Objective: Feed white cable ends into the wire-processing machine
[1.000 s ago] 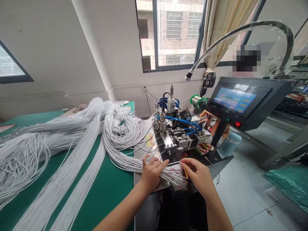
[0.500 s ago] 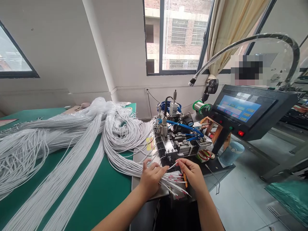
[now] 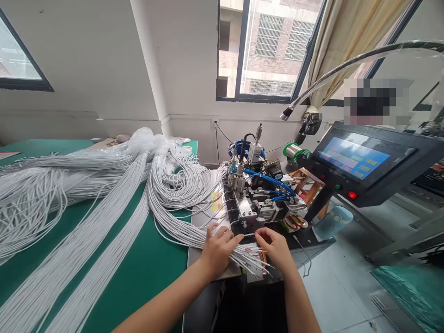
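Observation:
My left hand (image 3: 218,249) rests over a bundle of white cables (image 3: 183,233), its thumb and forefinger closed on one cable at the machine's front edge. That single white cable (image 3: 249,235) runs across to my right hand (image 3: 272,245), whose thumb and forefinger pinch its end. Below and between the hands, the other cable ends (image 3: 255,263) fan out, some with red tips showing. Just beyond the fingers stands a bench machine (image 3: 249,208) with metal cylinders and blue air hoses. Whether the pinched end touches the machine cannot be made out.
Long bundles of white cables (image 3: 100,236) lie over the green tabletop (image 3: 156,277) on the left. A control screen (image 3: 354,157) stands at the right, with a solder wire spool (image 3: 293,151) behind the machine. A blue bin (image 3: 335,222) stands right of the machine. A person's blurred head shows behind the screen.
The cable between my hands has gone from slanting to nearly level, closer to the machine's front. My view has shifted slightly. Both hands keep their pinch.

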{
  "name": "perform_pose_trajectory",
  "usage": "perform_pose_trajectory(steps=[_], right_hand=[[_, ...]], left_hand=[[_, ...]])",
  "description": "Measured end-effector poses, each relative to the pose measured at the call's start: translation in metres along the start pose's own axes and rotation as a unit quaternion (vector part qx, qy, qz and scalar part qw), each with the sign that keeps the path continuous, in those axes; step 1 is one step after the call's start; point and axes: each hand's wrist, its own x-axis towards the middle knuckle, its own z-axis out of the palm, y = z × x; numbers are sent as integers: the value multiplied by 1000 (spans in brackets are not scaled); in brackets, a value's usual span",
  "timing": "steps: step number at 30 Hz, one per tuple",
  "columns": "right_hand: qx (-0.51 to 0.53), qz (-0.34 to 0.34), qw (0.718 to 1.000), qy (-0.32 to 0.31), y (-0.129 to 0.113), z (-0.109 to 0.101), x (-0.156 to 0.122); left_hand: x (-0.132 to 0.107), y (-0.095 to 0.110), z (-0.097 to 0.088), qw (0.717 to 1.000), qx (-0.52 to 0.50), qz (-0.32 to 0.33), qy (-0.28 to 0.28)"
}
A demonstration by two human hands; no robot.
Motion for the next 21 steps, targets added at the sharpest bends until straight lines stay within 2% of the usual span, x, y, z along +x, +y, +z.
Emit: perform_pose_trajectory(steps=[5,10,13,17,19,21], right_hand=[[-59,-42,997,16,9,7,6],[-18,-36,999,1,19,13,13],[62,-1,998,-27,27,18,18],[182,87,979,-32,35,27,22],[198,101,975,-24,37,28,21],[174,87,981,-12,36,26,18]], left_hand=[[1,2,0,999,20,-21,-21],[1,2,3,998,25,-36,-38],[1,0,5,998,25,-31,-50],[1,-1,7,998,19,-29,-49],[1,-2,7,998,13,-30,-48],[0,-2,7,998,10,-32,-44]])
